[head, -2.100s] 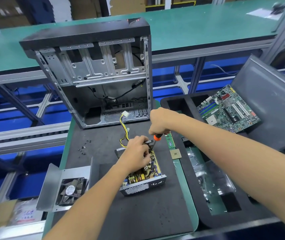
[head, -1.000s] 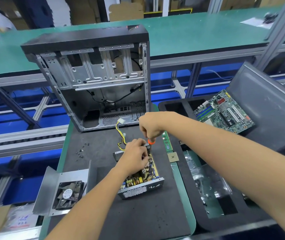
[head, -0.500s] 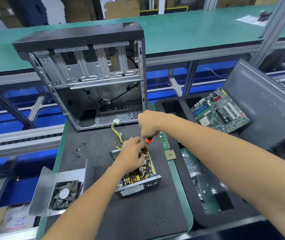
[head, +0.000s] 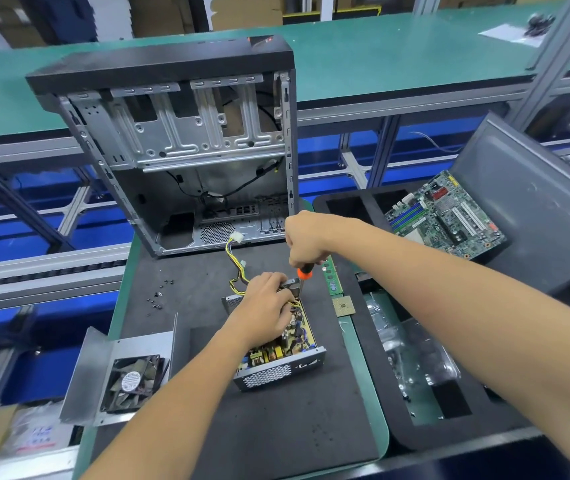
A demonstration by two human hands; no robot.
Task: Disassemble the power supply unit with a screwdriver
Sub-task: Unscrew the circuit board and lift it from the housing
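The right hand (head: 306, 242) is closed around the handle of the screwdriver (head: 302, 279), holding it nearly upright so the shaft points down into the far end of the power supply unit (head: 278, 344). That steep angle seems meant to keep the tip square on a screw there, though the screw itself is hidden behind the fingers. The left hand (head: 266, 304) lies on top of the unit's far half, fingers curled over its far edge and the components, apparently to pin the housing down so it does not twist under the turning force.

The unit sits directly beneath both hands, near the middle of the dark foam mat on the surface (head: 368, 386). Its lid is off, the yellow circuit board exposed, the perforated end facing the person. A bundle of yellow and black wires (head: 237, 263) runs from its far end toward the open computer case (head: 186, 140) standing behind.

To the left lie loose screws (head: 157, 299) and the removed cover with its fan (head: 131, 382), set out of the working area. To the right, just beside the unit, are a memory stick (head: 332, 278) and a processor chip (head: 344, 305); further right a motherboard (head: 444, 216) rests in a black tray.
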